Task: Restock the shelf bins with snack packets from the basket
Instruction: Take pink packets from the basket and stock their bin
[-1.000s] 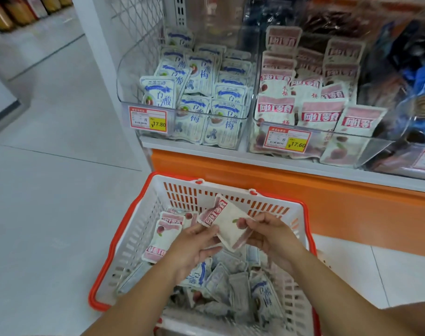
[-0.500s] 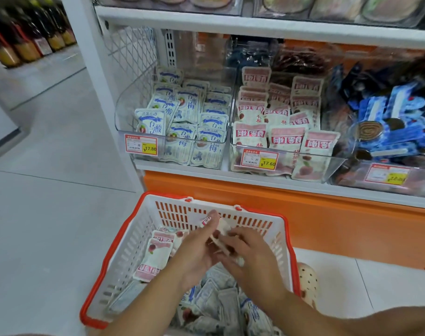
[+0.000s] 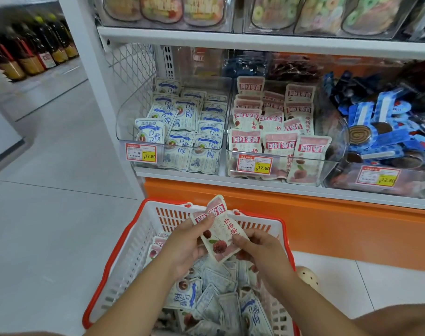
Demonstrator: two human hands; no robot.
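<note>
Okay, both hands on one pink packet. My left hand grips its upper left part, thumb pressed on the red label band, other fingers curled behind. My right hand pinches the lower right edge between thumb and curled fingers. Packet is tilted, top corner up toward the shelf, printed face toward me, red fruit picture near the bottom. It hangs in the air over the far half of the basket, touching nothing but my hands.

Basket is white plastic with a red rim. It sits on the floor under my forearms, just in front of the orange base panel. Inside it is a loose pile of blue-and-white packets, plus spare pink packets against the left wall.

Above the panel the shelf holds clear bins side by side:
- Left bin: blue-and-white stock, same print as the pile, standing in rows. Price tag on the front reads 17.80.
- Middle bin: pink stock matching the one I hold. Second tag reads 17.60.
- Right bin: blue wrapped snacks in a heap. Third tag reads 12.80.

One shelf up are clear bins of ring gummies. Far left across the aisle stands a row of dark bottles. A beige perforated object lies on the tile just right of the basket. Cannot tell what it is.
</note>
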